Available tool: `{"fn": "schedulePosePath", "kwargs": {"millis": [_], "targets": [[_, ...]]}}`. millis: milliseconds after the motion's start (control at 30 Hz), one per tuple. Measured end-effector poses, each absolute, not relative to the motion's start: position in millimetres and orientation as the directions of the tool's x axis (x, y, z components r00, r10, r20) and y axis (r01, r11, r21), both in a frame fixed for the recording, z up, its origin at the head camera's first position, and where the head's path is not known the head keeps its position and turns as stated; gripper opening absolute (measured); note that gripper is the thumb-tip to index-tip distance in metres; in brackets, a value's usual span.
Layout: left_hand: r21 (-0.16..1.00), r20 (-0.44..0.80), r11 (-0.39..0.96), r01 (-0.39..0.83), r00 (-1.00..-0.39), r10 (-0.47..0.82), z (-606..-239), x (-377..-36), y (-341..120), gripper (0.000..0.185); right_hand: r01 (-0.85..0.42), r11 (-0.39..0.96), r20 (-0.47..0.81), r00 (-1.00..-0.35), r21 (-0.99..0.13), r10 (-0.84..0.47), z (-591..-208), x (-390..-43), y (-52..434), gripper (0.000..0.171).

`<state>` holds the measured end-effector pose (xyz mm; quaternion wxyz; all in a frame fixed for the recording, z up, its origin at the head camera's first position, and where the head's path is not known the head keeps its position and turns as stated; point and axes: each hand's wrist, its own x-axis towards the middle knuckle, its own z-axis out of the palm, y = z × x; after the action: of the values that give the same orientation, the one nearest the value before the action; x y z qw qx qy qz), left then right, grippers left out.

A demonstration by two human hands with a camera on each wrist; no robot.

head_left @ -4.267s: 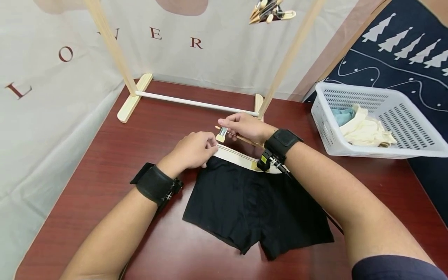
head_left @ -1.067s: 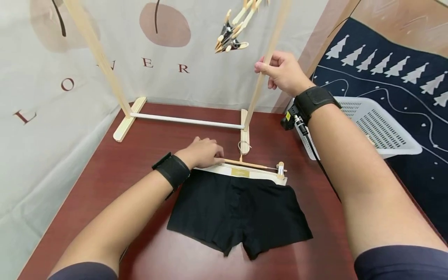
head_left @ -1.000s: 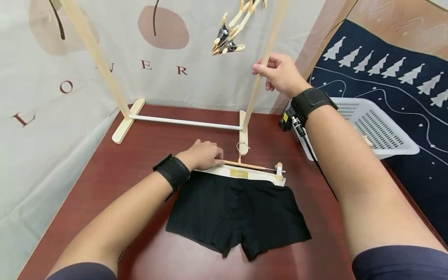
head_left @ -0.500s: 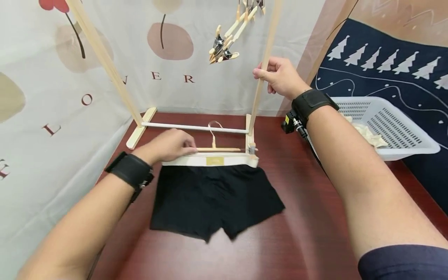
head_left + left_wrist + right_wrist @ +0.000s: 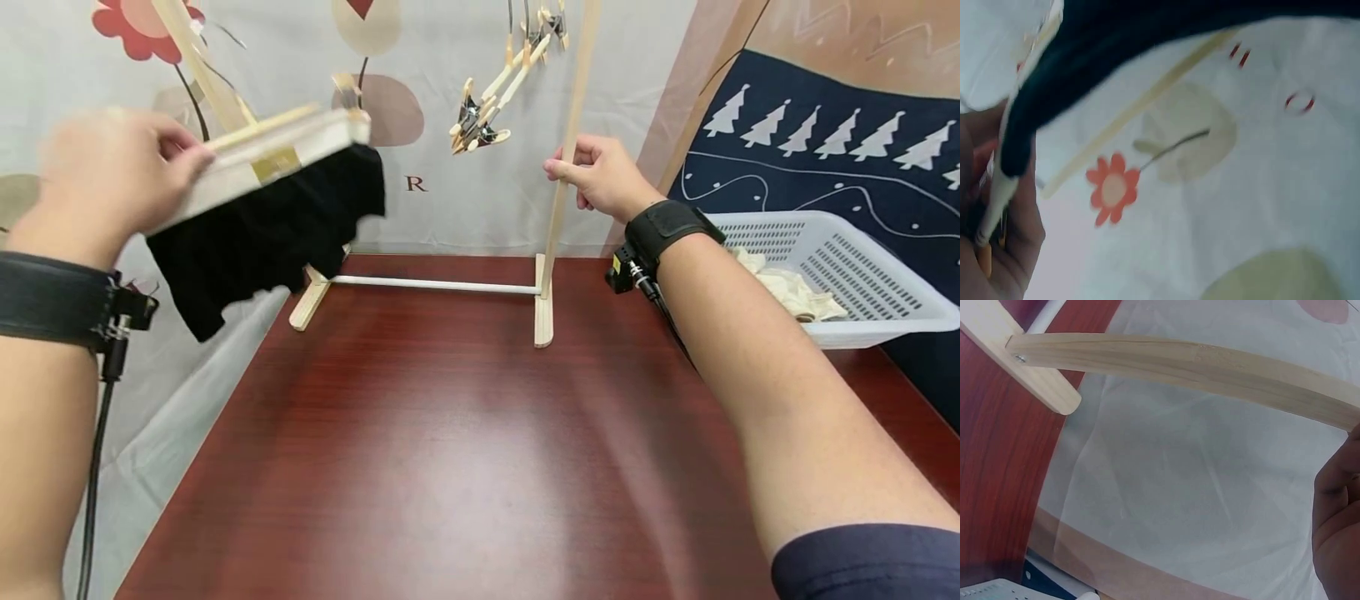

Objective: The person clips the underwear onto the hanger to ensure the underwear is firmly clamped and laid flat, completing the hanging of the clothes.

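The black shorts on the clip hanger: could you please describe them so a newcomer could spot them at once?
Look left of the wooden drying rack, above the red-brown table. There the left hand holds up a wooden hanger with black shorts clipped on: the only dark garment, with a cream waistband.

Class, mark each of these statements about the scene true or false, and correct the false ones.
1. The left hand holds a hanger with black shorts clipped to it, lifted off the table. True.
2. The right hand rests flat on the table. False: it grips the rack's right upright post.
3. The white basket stands left of the rack. False: it stands to the right.
4. Spare clip hangers hang from the top of the rack. True.
5. The basket holds only black cloth. False: pale cloth lies in it.
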<state>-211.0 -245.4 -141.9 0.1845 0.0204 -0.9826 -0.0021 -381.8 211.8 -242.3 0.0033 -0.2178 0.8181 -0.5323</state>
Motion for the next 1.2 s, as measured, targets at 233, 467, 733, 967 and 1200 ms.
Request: {"fn": "schedulePosePath", "kwargs": {"millis": [233, 467, 733, 967, 1200], "targets": [[0.027, 0.447, 0.984, -0.178, -0.878, -0.171, -110, -225, -233, 0.052, -0.346, 0.337, 0.228, -0.911, -0.876, -0.344, -249, -385, 219, 0.018], [-0.085, 0.397, 0.969, -0.232, -0.9, -0.18, -99, -246, -224, 0.046, -0.373, 0.356, 0.242, -0.9, -0.857, -0.362, -251, -384, 215, 0.022], [0.011, 0.385, 0.967, -0.255, -0.891, -0.24, -110, -248, -235, 0.044, -0.391, 0.37, 0.248, -0.892, -0.843, -0.378, -246, -386, 204, 0.024], [0.13, 0.499, 0.966, -0.224, -0.827, -0.259, -117, -239, -223, 0.052, -0.372, 0.364, 0.234, -0.899, -0.854, -0.37, -236, -369, 204, 0.018], [0.11, 0.802, 0.991, 0.074, -0.596, -0.045, -154, -207, -163, 0.051, -0.357, 0.35, 0.22, -0.901, -0.866, -0.374, -227, -352, 211, 0.015]]}}
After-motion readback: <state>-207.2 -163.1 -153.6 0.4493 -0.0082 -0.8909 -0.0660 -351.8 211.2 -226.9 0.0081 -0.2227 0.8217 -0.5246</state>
